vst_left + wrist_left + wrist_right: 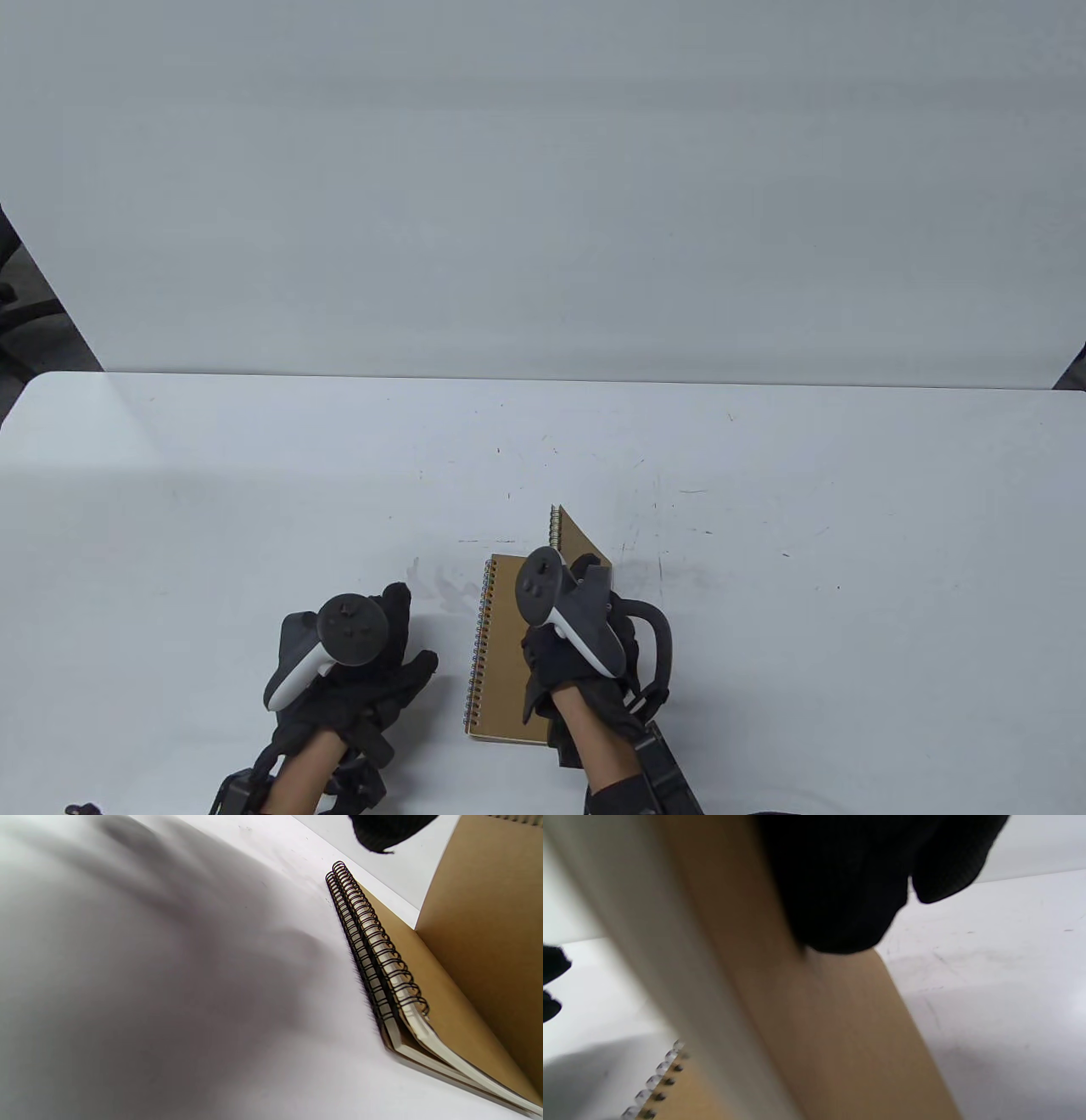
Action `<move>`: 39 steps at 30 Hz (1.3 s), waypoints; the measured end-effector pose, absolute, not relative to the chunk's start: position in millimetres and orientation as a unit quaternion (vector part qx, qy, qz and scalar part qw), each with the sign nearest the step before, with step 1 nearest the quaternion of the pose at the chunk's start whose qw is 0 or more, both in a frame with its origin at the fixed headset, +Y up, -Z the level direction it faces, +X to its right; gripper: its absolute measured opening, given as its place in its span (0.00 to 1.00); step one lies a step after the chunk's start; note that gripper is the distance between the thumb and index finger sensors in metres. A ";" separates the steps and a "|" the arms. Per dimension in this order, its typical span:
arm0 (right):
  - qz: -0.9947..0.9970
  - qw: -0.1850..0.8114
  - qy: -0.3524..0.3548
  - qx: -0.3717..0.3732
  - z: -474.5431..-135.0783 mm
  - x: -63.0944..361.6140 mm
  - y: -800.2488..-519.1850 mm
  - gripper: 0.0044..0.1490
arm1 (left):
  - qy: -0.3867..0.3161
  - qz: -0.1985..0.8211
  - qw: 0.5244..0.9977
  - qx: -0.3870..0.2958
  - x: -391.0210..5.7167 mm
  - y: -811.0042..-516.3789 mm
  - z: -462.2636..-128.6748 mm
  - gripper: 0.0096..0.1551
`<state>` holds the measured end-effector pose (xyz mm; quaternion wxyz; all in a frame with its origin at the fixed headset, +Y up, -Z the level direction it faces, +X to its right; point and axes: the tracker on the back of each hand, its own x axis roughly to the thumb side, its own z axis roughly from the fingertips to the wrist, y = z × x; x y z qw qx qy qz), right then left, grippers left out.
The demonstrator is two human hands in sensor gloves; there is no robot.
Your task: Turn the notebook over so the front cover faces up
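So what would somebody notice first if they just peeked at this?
Probably the brown notebook near the table's front edge, its spiral on the left. Right above it, the right hand holds a second brown notebook tilted up, while the left hand rests on the table beside them.

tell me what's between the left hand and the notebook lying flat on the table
Only bare white table. In the table view, the left hand rests beside the flat notebook, apart from its spiral edge; the left wrist view shows nothing alongside the coil.
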<state>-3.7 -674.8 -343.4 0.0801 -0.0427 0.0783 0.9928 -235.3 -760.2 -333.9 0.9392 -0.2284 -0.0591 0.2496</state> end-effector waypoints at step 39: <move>0.974 0.195 0.078 0.081 -331.9 159.0 -706.1 0.54 | -0.093 0.241 0.944 -0.206 -233.8 -763.5 -337.7 0.61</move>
